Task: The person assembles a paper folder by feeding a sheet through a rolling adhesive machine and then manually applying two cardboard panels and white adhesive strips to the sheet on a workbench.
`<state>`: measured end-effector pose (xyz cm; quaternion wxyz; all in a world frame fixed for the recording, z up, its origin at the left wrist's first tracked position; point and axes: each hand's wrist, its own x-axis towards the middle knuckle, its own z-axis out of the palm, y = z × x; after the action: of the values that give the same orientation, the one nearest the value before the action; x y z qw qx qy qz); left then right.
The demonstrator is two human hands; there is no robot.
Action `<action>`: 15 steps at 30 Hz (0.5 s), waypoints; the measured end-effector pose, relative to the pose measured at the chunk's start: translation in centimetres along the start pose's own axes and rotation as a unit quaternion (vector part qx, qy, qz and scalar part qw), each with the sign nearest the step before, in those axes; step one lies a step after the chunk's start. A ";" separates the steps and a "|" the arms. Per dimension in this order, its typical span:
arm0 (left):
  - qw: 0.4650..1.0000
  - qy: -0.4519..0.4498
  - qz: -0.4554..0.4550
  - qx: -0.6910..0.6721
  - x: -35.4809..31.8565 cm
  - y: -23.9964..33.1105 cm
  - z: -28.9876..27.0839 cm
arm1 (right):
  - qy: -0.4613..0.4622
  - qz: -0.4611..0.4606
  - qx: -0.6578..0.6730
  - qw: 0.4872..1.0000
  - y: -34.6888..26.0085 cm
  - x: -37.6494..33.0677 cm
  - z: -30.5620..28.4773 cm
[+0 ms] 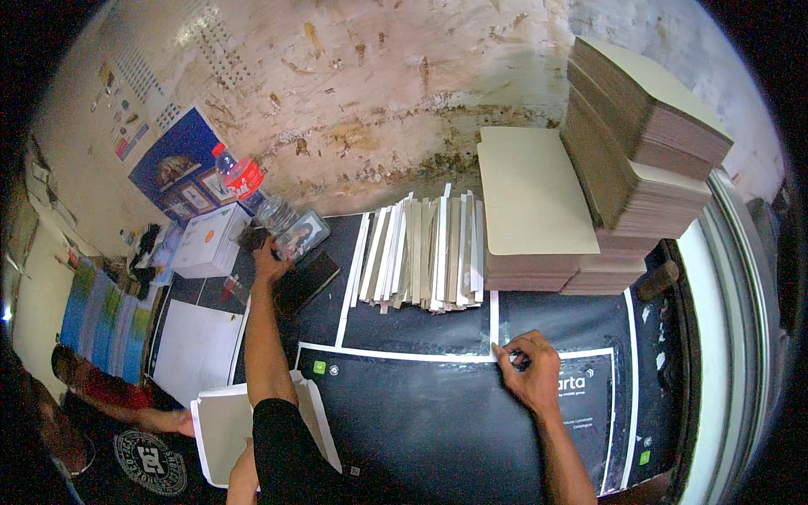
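A: Nearest?
B: Right hand (530, 370), fingers curled, pinching the end of a thin white strip (494, 318) flat on the matte black sheet (421, 404).
A: Left hand (271, 257)?
B: Outstretched, closed on a glossy phone (301, 236).
A: Beyond?
B: White strips fanned in a row (421, 252); behind them, stacked tan boards (539, 210) against the flaking plaster wall (379, 84).

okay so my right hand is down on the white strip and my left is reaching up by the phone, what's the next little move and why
Probably press the right hand along the thin white paper strip to seat it on the black sheet. The fingertips already pinch at the strip's corner, while the left hand is far off at the dark phone, so only the right can work it.
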<state>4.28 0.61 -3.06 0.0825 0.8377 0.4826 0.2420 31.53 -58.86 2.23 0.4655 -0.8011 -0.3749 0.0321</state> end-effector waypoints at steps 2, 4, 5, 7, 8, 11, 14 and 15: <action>0.999 -0.042 -0.012 0.018 0.0 1.0 2.2 | 0.005 0.000 -0.018 1.000 0.6 0.1 0.0; 0.999 -0.031 -0.029 -0.032 0.8 -4.8 -4.9 | -0.010 -0.008 0.053 0.998 -1.2 -0.6 0.1; 0.996 -0.061 -0.059 -0.040 1.1 -4.8 -2.8 | -0.008 0.000 0.048 0.999 -0.9 -0.6 0.4; 0.993 -0.085 -0.079 -0.022 1.3 -3.9 -1.3 | -0.002 -0.009 0.036 0.999 -0.4 -0.6 0.4; 0.991 -0.100 -0.084 -0.035 1.5 -3.5 -1.4 | 0.001 -0.014 0.034 0.999 -0.3 -0.6 0.5; 0.986 -0.116 -0.079 -0.091 1.5 -4.3 -1.8 | -0.017 -0.003 0.026 1.000 -0.3 -0.7 0.4; 0.984 -0.142 -0.066 -0.080 0.1 0.9 4.1 | -0.012 0.011 -0.018 1.000 2.2 -1.1 -0.3; 0.991 -0.099 0.072 -0.057 0.2 -1.3 0.7 | -0.010 -0.011 0.008 1.000 1.7 -0.9 0.3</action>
<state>3.72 1.50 -4.12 0.1600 0.8840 0.3961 0.1900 31.73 -59.73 0.48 0.4683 -0.7927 -0.3885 0.0380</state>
